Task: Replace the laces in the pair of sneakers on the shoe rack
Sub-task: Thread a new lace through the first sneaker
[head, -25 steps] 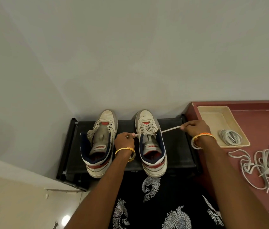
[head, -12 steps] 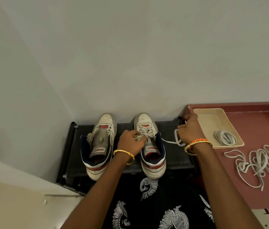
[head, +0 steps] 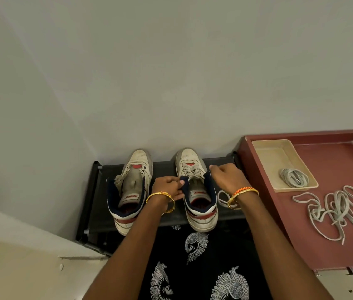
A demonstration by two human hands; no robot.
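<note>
Black mesh rack [head: 166, 215]: seen from the head view, it sits low against the wall and carries both sneakers, toes pointing away from the person.
Left sneaker [head: 131, 189]: bare of lace, its tongue slumped and the eyelets empty.
Right sneaker [head: 197, 191]: laced across the far eyelets; the collar and tongue stand open at the near end.
Left hand [head: 168, 188]: between the two shoes, its fingers curled onto the left collar edge of the right sneaker, apparently pinching it or a lace end there; which one cannot be told.
Right hand [head: 227, 177]: at the right side of the same shoe, fingers bent toward the top eyelets; whether it grips the lace cannot be told, as its back faces the camera.
Slack lace loop [head: 223, 198]: lies on the rack just right of the shoe, under the right wrist.
Maroon tray [head: 333, 256]: to the right, holding a cream dish [head: 264, 152] with a coiled lace [head: 294, 177], and a loose lace tangle [head: 342, 210] nearer.
Step in hand: judged to be lacing the upper eyelets of the right sneaker, with the left shoe not yet begun.
Next move calls for: taking up the slack loop evenly, feeding the end through the last eyelets, while the collar is held steady.
</note>
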